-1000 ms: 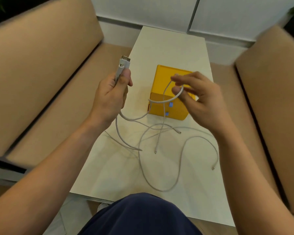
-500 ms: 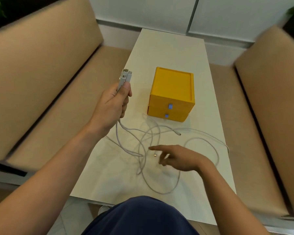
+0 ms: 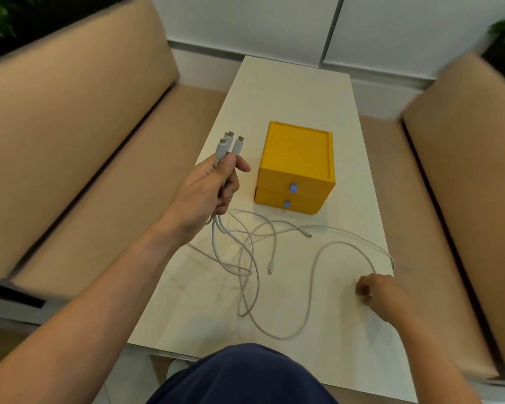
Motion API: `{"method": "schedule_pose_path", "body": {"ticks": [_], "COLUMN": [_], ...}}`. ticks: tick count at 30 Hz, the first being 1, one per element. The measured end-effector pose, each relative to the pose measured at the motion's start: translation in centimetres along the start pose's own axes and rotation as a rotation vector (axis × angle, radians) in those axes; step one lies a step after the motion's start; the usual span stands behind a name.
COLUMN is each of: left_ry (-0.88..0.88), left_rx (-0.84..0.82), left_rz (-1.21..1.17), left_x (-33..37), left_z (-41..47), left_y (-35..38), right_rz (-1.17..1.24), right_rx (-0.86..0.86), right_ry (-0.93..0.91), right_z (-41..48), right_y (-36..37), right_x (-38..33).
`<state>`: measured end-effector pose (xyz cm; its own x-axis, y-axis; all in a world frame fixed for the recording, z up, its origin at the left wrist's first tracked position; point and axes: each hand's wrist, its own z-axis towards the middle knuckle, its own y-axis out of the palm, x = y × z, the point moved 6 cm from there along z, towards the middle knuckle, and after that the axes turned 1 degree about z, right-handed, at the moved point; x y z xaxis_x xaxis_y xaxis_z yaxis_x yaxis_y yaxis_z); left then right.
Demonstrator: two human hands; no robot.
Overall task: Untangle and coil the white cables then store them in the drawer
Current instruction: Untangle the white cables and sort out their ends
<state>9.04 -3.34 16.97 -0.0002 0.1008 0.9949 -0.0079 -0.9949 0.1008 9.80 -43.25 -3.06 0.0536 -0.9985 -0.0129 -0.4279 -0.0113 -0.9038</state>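
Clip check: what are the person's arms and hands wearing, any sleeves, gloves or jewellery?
No sleeves show: both forearms are bare to the frame edge. Left hand and right hand carry no gloves, watch or bracelet. A navy garment shows at the bottom.

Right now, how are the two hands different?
The left hand is raised beside the yellow drawer box, gripping three plug ends upright. The right hand is low at the edge of the table, curled round one strand. Both hold the white cables.
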Motion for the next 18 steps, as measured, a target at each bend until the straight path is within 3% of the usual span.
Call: {"method": "schedule_pose_path", "body": {"ticks": [3,5,11,13,15,18], "left_ry": [0.003,0.004,0.011,0.02,0.032,0.05], "left_rx": [0.015,0.012,-0.063,-0.063,-0.06,-0.038], "left_rz": [0.071,0.112,0.127,0.122,0.107,0.027], "left_x": [0.2,0.3,0.4,0.5,0.5,0.6], "left_z": [-0.1,-0.2,-0.4,-0.5,-0.6,-0.4], "left_y": [0.1,0.1,0.9,1.3,1.6,1.9], "right_rz": [0.124,0.305,1.324,1.622,1.837,1.874], "right_rx": [0.067,0.209,0.581,0.552,0.403,0.247], "right_ry": [-0.053,-0.153,-0.301,-0.394,-0.523,-0.7], "right_z": [-0.4,-1.4,-6.8,-7.8,-8.7,-10.2], "right_y": [-0.7,-3.1,-14.9,-18.0,-20.1,-22.5], "right_x": [-0.9,-2.9,-9.4,-11.7,-14.6,-18.8]}}
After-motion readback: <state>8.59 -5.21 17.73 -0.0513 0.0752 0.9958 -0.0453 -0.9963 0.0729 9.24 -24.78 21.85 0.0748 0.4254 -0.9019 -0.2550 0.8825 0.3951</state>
